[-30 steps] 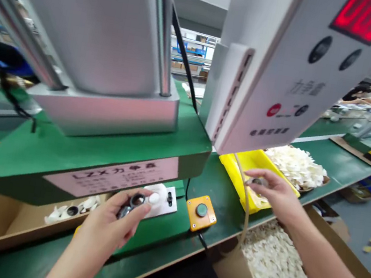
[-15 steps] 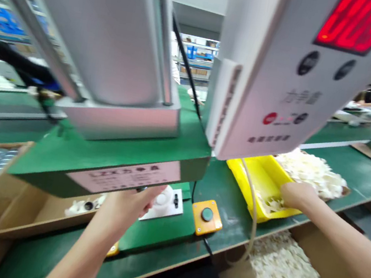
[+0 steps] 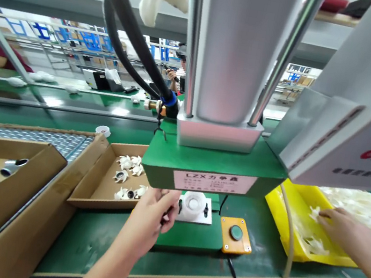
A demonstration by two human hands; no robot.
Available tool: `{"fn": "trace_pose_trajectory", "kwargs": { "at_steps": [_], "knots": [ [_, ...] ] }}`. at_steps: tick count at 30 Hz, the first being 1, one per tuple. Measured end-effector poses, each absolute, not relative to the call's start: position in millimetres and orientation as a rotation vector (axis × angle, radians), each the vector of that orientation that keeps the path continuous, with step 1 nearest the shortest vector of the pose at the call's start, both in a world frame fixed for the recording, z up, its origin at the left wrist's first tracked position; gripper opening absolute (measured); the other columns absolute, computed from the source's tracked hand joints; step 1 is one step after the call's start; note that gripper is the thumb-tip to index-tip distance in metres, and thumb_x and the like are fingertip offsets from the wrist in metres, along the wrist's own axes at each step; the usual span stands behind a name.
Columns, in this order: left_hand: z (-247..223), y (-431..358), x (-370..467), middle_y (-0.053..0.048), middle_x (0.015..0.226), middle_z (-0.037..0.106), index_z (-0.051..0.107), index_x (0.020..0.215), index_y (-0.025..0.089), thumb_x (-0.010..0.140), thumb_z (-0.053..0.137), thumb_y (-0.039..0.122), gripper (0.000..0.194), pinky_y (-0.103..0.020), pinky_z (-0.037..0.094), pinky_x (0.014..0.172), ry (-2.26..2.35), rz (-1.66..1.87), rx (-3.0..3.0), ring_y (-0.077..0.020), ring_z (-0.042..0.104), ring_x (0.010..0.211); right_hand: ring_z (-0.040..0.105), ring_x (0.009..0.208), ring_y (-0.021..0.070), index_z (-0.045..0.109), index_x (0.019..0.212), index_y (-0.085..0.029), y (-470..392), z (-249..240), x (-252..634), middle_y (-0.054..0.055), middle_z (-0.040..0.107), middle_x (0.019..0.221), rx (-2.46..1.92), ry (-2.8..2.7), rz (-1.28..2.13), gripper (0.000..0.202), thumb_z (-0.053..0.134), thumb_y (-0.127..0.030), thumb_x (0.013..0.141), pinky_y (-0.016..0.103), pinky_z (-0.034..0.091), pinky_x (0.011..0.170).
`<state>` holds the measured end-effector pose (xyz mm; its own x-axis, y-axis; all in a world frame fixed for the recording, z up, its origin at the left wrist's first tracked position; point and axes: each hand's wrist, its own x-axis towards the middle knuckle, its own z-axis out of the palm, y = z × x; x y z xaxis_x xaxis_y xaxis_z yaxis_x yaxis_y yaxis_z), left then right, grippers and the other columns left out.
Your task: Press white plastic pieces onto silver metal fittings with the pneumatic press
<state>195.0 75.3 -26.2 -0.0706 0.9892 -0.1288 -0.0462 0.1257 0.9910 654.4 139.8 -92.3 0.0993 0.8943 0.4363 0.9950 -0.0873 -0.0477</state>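
Head view: yellow tray (image 3: 300, 196) holds loose white pieces (image 3: 317, 247).

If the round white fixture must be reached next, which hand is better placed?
Probably the left hand: it is close beside the white fixture, while the right hand is farther off, at the yellow tray, by a white piece.

The press (image 3: 215, 160) overhangs the fixture (image 3: 193, 203), blocking it from above; the left hand (image 3: 155, 214) fills its left. Its front opens toward the near edge of the table (image 3: 96, 250). Rightward, the button box (image 3: 236, 235) and hose (image 3: 291, 249) stand before the tray (image 3: 284, 200).
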Motion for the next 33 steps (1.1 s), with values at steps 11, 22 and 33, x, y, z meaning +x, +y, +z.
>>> {"fn": "trace_pose_trajectory", "kwargs": {
  "at_steps": [11, 22, 33],
  "knots": [
    [-65.6, 41.5, 181.8, 0.005, 0.075, 0.045, 0.048, 0.1, 0.023, 0.08, 0.056, 0.018, 0.021, -0.014, 0.024, 0.035, 0.969, 1.296, 0.507, -0.0046, 0.039, 0.051, 0.058, 0.075, 0.0178, 0.062, 0.083, -0.022, 111.2, -24.0, 375.0, 0.003, 0.062, 0.079, -1.019, -2.618, -0.298, 0.016, 0.047, -0.021, 0.088, 0.029, 0.04, 0.065],
    [-82.6, 23.9, 163.5, 0.007, 0.057, 0.045, 0.05, 0.091, 0.024, 0.086, 0.051, 0.034, 0.012, -0.014, 0.015, 0.028, 1.062, 1.241, 0.542, -0.005, 0.029, 0.038, 0.058, 0.082, 0.0294, 0.058, 0.072, -0.019, 109.5, 7.6, 351.3, 0.01, 0.06, 0.076, -0.829, -2.825, -1.013, 0.023, 0.042, -0.003, 0.079, 0.041, 0.044, 0.073],
    [-92.9, 26.5, 141.9, -0.002, 0.076, 0.062, 0.059, 0.1, 0.022, 0.086, 0.046, 0.044, 0.029, -0.028, 0.047, 0.061, 1.734, 1.008, 1.332, -0.0155, 0.06, 0.066, 0.065, 0.093, 0.0207, 0.054, 0.115, -0.025, 107.4, -49.9, 403.4, 0.004, 0.067, 0.104, -1.135, -2.537, -0.121, 0.028, 0.041, -0.023, 0.091, 0.031, 0.053, 0.074]
  ]
}}
